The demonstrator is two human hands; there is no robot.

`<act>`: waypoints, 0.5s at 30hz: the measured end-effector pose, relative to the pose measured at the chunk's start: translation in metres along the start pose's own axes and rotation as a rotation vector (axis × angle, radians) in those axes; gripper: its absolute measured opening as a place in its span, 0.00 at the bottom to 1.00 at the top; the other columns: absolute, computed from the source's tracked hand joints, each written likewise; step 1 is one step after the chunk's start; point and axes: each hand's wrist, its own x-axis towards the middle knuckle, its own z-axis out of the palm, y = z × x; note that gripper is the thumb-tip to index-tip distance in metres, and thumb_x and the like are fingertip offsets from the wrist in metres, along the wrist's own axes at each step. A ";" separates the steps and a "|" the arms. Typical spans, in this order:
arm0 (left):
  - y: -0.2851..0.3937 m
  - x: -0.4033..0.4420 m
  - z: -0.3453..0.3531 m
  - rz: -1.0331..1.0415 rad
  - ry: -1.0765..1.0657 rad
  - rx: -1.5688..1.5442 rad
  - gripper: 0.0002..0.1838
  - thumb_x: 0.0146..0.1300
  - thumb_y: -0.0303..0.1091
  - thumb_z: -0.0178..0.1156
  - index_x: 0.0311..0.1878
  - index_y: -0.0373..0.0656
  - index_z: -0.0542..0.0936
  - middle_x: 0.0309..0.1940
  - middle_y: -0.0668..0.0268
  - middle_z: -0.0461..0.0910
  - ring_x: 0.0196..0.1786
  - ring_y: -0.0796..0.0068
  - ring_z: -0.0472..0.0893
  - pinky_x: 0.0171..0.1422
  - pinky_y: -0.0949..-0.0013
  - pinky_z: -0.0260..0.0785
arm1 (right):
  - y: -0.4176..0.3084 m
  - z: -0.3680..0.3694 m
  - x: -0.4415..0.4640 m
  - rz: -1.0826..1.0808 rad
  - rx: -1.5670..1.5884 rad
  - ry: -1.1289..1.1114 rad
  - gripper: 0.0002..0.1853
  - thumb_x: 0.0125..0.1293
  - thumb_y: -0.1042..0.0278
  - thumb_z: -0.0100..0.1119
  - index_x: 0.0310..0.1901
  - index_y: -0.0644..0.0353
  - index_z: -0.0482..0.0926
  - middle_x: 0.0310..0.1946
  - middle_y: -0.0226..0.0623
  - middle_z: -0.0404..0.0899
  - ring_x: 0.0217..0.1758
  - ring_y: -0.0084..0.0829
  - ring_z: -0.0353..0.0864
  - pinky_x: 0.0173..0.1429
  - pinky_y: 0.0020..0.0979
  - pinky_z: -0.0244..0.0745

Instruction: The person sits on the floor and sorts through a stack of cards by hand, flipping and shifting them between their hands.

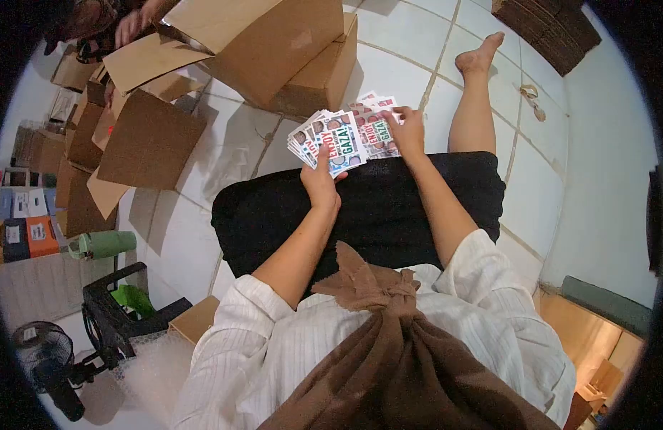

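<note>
My left hand (321,183) is closed round a fanned stack of printed cards (339,140), white with red and green lettering that reads "ENJOY" and "GAZA!". Its thumb lies over the front card. Beside it my right hand (408,135) has its thumb and fingers on the upper right edge of more cards (377,132) of the same print. These cards touch or overlap the left stack, and some spread out behind. Both hands are above the black cloth (274,215) over my lap. The exact number of cards is hidden by the overlap.
Large open cardboard boxes (274,50) stand ahead and to the left on the white tiled floor (396,36). A person's hand (129,29) shows behind them. A green tumbler (106,245), a black fan (45,347) and bubble wrap (156,373) are at left. Flattened cardboard (550,29) lies far right.
</note>
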 end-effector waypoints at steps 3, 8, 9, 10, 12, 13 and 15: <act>-0.001 0.000 0.000 -0.010 -0.011 -0.021 0.16 0.60 0.38 0.56 0.47 0.38 0.70 0.32 0.66 0.78 0.27 0.79 0.79 0.16 0.81 0.69 | -0.041 -0.010 -0.014 0.195 0.513 -0.399 0.22 0.44 0.52 0.68 0.32 0.63 0.77 0.26 0.36 0.75 0.29 0.27 0.72 0.35 0.27 0.69; -0.001 -0.001 0.000 0.013 -0.014 -0.029 0.17 0.60 0.38 0.56 0.47 0.38 0.70 0.32 0.66 0.78 0.26 0.79 0.79 0.16 0.81 0.69 | -0.063 -0.017 -0.033 0.285 0.688 -0.636 0.14 0.50 0.64 0.66 0.33 0.65 0.76 0.25 0.29 0.74 0.28 0.20 0.69 0.35 0.22 0.65; 0.000 -0.001 0.000 0.013 -0.012 -0.030 0.17 0.60 0.38 0.56 0.47 0.38 0.70 0.32 0.66 0.78 0.26 0.79 0.79 0.16 0.81 0.69 | -0.061 -0.015 -0.031 0.272 0.755 -0.640 0.13 0.52 0.65 0.64 0.34 0.66 0.77 0.26 0.30 0.75 0.28 0.20 0.70 0.35 0.22 0.65; 0.001 -0.001 0.000 -0.008 -0.016 -0.051 0.17 0.60 0.39 0.56 0.47 0.38 0.70 0.33 0.66 0.78 0.26 0.79 0.79 0.16 0.81 0.69 | -0.058 -0.014 -0.029 0.258 0.822 -0.644 0.12 0.54 0.67 0.62 0.36 0.67 0.78 0.27 0.31 0.77 0.28 0.20 0.70 0.35 0.22 0.65; 0.000 0.001 0.000 -0.029 -0.021 -0.076 0.17 0.60 0.39 0.55 0.47 0.39 0.70 0.33 0.66 0.78 0.26 0.79 0.79 0.16 0.81 0.69 | -0.052 -0.016 -0.024 0.251 0.788 -0.678 0.12 0.55 0.67 0.60 0.37 0.67 0.78 0.28 0.32 0.77 0.29 0.20 0.71 0.35 0.23 0.66; -0.001 0.002 0.000 -0.034 -0.001 -0.062 0.17 0.60 0.40 0.55 0.47 0.39 0.70 0.33 0.66 0.78 0.27 0.79 0.79 0.17 0.80 0.69 | -0.049 -0.019 -0.021 0.244 0.756 -0.711 0.12 0.56 0.67 0.59 0.38 0.67 0.79 0.28 0.34 0.78 0.29 0.20 0.72 0.35 0.23 0.67; -0.002 0.002 0.001 -0.042 0.020 -0.047 0.17 0.60 0.41 0.55 0.47 0.39 0.70 0.34 0.66 0.78 0.27 0.80 0.79 0.17 0.80 0.69 | -0.033 -0.018 -0.008 0.212 0.644 -0.679 0.11 0.57 0.66 0.58 0.35 0.67 0.79 0.26 0.32 0.78 0.29 0.20 0.72 0.36 0.23 0.67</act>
